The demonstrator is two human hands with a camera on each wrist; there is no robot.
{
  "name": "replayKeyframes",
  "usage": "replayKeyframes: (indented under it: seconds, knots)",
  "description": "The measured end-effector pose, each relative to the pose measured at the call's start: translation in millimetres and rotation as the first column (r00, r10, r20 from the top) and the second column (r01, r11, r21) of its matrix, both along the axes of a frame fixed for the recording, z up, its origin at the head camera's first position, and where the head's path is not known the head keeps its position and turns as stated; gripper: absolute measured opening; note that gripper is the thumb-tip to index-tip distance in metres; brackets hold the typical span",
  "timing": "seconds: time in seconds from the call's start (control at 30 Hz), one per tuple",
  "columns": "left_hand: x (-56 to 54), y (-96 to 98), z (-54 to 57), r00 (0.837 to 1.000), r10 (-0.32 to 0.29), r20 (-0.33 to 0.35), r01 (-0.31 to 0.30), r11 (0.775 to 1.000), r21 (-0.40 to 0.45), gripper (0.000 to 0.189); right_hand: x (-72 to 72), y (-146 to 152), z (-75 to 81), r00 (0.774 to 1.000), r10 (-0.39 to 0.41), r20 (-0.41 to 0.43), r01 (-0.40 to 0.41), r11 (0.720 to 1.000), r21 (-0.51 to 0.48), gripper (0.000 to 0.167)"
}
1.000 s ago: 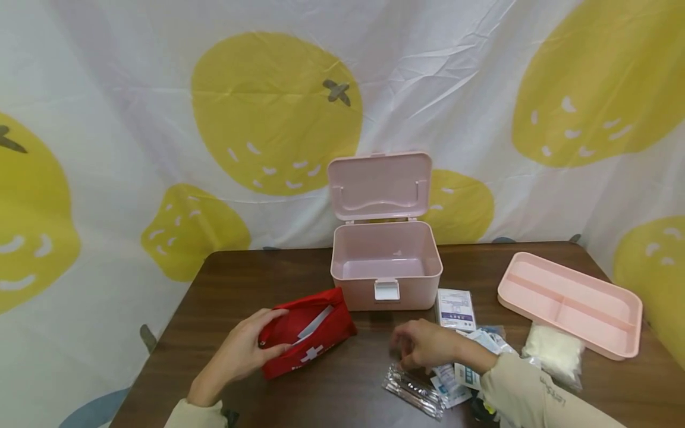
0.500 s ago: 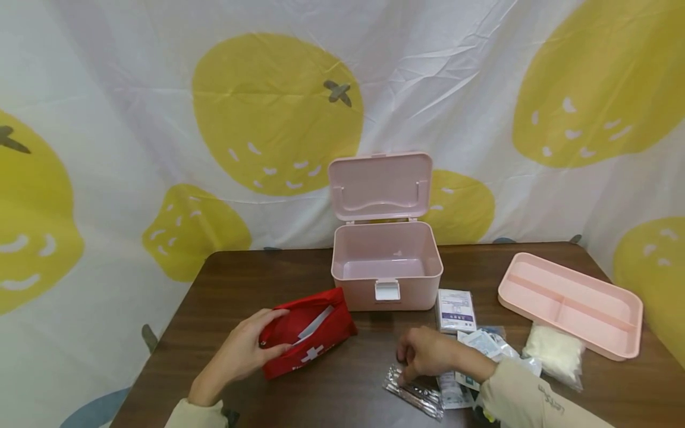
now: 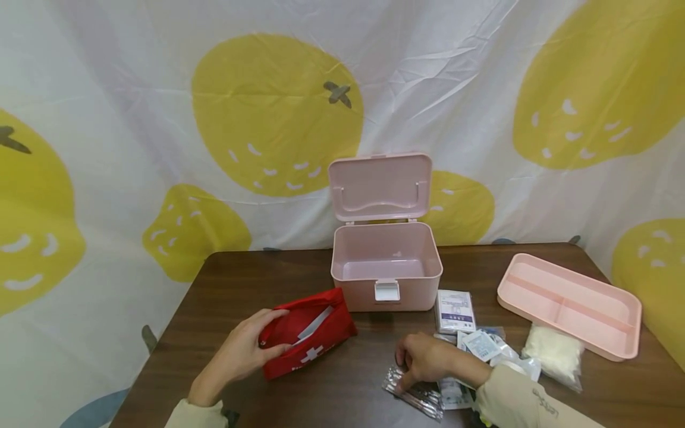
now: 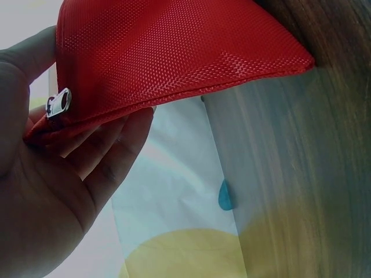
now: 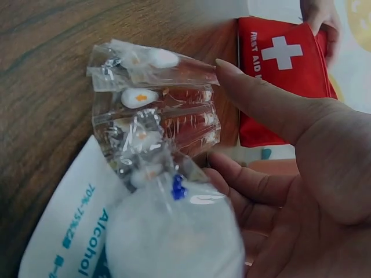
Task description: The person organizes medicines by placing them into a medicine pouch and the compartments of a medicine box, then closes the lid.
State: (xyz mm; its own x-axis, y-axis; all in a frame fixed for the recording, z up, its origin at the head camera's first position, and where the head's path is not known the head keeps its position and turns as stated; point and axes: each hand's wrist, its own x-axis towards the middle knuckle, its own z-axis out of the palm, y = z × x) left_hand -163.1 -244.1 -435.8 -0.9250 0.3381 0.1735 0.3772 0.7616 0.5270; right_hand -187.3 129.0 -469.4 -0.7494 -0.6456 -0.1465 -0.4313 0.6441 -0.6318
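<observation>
My left hand (image 3: 241, 348) grips the end of a red first aid pouch (image 3: 335, 333), thumb on the front side and fingers along the back. The pouch is unzipped, with a white strip showing in its mouth; its metal zipper pull (image 4: 58, 103) hangs by the palm. My right hand (image 3: 430, 358) is down at a strip of clear-wrapped cotton swabs (image 3: 421, 403) on the table. The thumb and fingertips pinch its edges. In the right wrist view the wrapped swabs (image 5: 188, 121) have white tips and reddish-brown stems.
A pink box (image 3: 385, 294) stands with its lid up behind the pouch. To the right lie a white-and-purple packet (image 3: 455, 310), an alcohol pad sachet (image 5: 72, 223), a bag of white material (image 3: 553, 355) and a pink divided tray (image 3: 572, 300).
My right hand has come down onto the swab strip, its thumb now at the strip's edge. The left hand and the pouch have stayed in place.
</observation>
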Motion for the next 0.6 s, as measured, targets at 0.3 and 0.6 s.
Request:
replayKeyframes:
  seconds: [0.3,0.6]
  knots:
    - [0.1,-0.5,0.0,1.000,-0.007,-0.023,0.007,1.000,0.000,0.058,5.2,-2.2,0.9,0.998,0.007,-0.055,-0.005,0.999,0.048,0.039]
    - [-0.5,-0.8,-1.6,1.000,-0.013,-0.015,0.013,1.000,0.012,0.058,6.7,-4.0,2.8,0.999,-0.009,-0.035,0.011,0.997,0.082,0.036]
